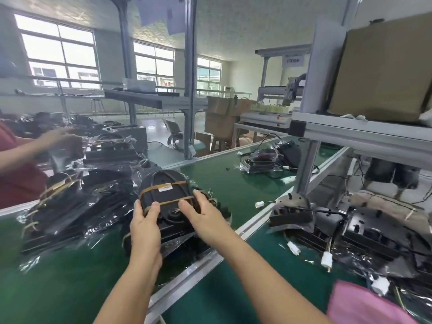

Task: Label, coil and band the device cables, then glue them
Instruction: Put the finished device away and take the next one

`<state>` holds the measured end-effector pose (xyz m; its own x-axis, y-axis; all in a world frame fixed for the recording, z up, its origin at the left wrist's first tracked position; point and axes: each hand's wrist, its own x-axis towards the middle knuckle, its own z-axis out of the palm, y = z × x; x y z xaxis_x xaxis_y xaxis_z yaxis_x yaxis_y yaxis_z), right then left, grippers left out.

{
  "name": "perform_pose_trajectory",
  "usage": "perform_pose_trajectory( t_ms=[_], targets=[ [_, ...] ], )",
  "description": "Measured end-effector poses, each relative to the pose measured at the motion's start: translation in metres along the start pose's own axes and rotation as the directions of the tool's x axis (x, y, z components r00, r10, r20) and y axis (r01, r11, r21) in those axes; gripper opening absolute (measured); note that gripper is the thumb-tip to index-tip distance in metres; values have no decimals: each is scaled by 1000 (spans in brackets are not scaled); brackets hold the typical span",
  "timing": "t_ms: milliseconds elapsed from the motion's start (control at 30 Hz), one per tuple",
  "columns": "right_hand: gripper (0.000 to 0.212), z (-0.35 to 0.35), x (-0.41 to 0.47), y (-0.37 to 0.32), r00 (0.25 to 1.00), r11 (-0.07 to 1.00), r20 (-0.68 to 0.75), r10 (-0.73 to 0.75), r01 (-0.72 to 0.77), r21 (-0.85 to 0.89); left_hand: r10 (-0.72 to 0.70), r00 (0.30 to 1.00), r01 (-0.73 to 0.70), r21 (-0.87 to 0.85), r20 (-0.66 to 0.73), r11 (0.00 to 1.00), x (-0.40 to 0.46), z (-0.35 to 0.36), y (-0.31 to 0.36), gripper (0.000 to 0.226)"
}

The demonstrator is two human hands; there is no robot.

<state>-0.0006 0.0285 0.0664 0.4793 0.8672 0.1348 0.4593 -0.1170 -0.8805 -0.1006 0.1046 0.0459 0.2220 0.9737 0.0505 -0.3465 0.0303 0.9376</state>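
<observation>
- Both forearms reached forward over the green conveyor belt.
- Left hand gripped the near-left edge of the black device, thumb hooked on top.
- Right hand lay on it with fingers nearly straight, fingertips touching the rubber band.
- Device lay between both hands, long axis pointing away; left hand was slightly nearer.

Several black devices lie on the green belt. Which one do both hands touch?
The banded device in the middle, with a small label on top. The left hand and right hand rest on it; the devices at left and far right lie untouched.
</observation>
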Motion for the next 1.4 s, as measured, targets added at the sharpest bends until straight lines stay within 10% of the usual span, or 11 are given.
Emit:
perform_pose_trajectory(
  t_ms=[367, 667, 867, 967, 1133, 1400],
  targets=[
    [49, 33, -6, 22, 984, 790, 177, -36, 136, -598, -160, 972, 189, 167, -174, 968, 12, -38, -44, 58],
    [49, 16, -21, 38, 985, 704, 148, -87, 166, -690, -60, 968, 195, 580, -243, 791, 14, -29, -46, 53],
    [53, 5, -18, 47, 981, 875, -126, -149, 72, -478, -125, 965, 216, 426, -231, 879, 18, -33, -47, 55],
    [74, -12, -7, 50, 952, 974, -297, 72, -132, -187, -149, 964, 219, 340, -220, 915, 17, -34, -46, 60],
    [95, -32, 16, 66, 876, 864, -173, 451, -379, 331, -189, 957, 247, 280, -219, 928, 15, -37, -46, 64],
    [88, -22, 33, 92, 883, 824, -119, 454, -365, 434, -201, 966, 234, 217, -166, 948, 22, -36, -56, 70]
  ],
)
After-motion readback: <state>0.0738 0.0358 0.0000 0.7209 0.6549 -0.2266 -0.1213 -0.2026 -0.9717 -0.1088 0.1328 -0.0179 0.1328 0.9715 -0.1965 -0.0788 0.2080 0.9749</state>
